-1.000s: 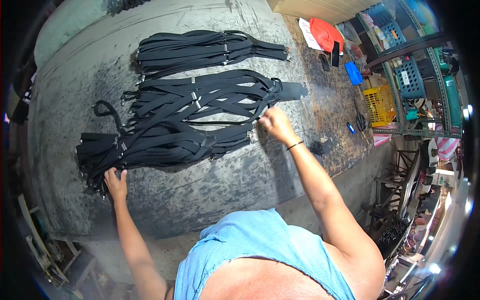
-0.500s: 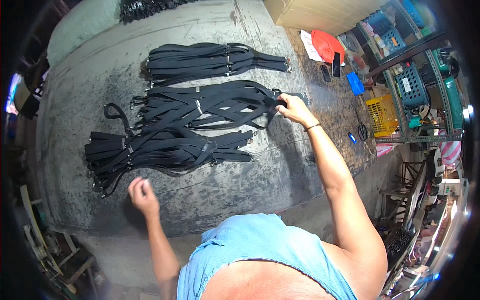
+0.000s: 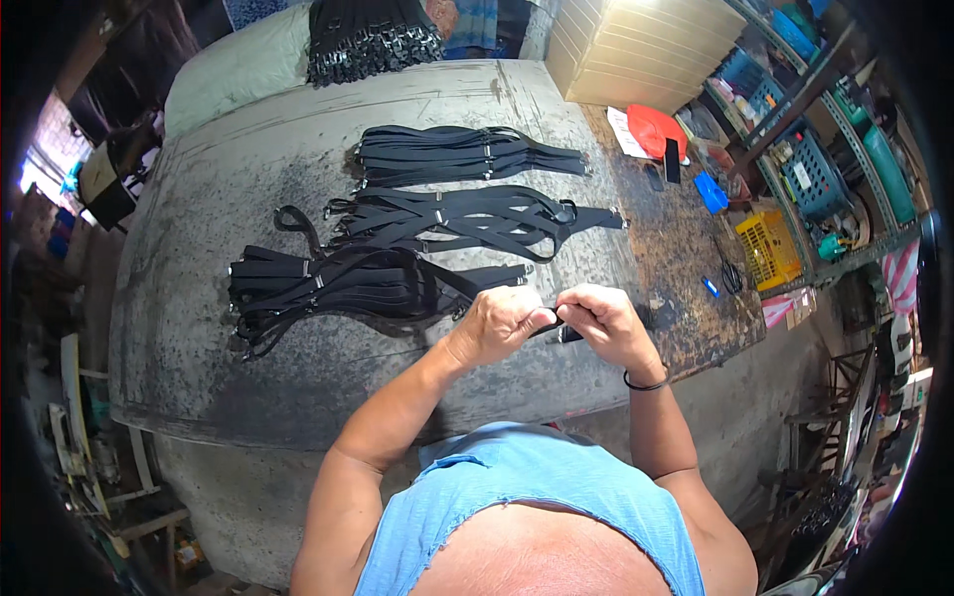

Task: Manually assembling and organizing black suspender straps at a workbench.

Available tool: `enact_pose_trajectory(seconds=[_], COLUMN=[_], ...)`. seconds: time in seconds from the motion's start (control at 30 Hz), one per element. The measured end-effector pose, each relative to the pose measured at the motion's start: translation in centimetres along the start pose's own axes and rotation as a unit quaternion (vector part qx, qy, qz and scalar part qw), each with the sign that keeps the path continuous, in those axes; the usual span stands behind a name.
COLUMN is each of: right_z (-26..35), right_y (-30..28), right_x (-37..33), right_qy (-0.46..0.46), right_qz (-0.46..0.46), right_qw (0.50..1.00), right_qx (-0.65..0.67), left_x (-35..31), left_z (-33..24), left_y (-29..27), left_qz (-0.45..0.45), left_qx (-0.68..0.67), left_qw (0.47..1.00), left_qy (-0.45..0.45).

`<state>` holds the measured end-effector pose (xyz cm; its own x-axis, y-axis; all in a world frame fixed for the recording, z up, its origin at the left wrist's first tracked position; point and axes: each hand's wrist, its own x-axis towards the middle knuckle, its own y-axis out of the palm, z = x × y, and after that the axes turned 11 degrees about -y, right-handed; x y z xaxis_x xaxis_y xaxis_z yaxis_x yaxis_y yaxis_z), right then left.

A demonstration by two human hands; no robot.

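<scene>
My left hand [image 3: 499, 324] and my right hand [image 3: 606, 324] are close together above the table's near side. Both are closed on a pair of black suspenders [image 3: 454, 281], and a short dark piece shows between the thumbs. One strap runs from my left hand back to the nearest bundle of black suspenders [image 3: 370, 283]; most of the held part is hidden by my fingers. Farther off lie a middle bundle [image 3: 397, 217], its straps crossing loosely, and a neater far bundle [image 3: 422, 156]. Metal clips and sliders show on the bundles.
The worn grey table [image 3: 248, 397] carries a pile of black straps with metal clips [image 3: 373, 45] and a pale sack [image 3: 238, 74] at the far edge. To the right are a cardboard box [image 3: 646, 50], red cloth [image 3: 656, 131], phone [image 3: 672, 161], and yellow basket [image 3: 768, 248].
My right hand has left the middle bundle's right end and come nearer. My left hand, empty before, has moved right to meet it, and both now grip suspenders. The view has shifted.
</scene>
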<state>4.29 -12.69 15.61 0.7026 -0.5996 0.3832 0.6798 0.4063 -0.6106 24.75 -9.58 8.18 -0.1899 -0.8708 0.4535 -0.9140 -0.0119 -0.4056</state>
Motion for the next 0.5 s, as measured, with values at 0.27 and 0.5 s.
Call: enact_pose_trajectory(seconds=[0.27,0.5], right_z=[4.1,6.1], right_y=[-0.4,-5.5], right_x=[-1.4,2.6], right_qy=[-0.101,-0.27], right_qz=[-0.024,0.025], right_qw=[0.993,0.922], right_qx=[-0.055,-0.277], left_x=[-0.5,5.4], left_z=[-4.2,-4.7], left_y=[-1.3,-6.1], left_qz=[0.109,0.428], left_qx=[0.05,-0.305], left_qw=[0.993,0.808], left_qy=[-0.002,-0.266])
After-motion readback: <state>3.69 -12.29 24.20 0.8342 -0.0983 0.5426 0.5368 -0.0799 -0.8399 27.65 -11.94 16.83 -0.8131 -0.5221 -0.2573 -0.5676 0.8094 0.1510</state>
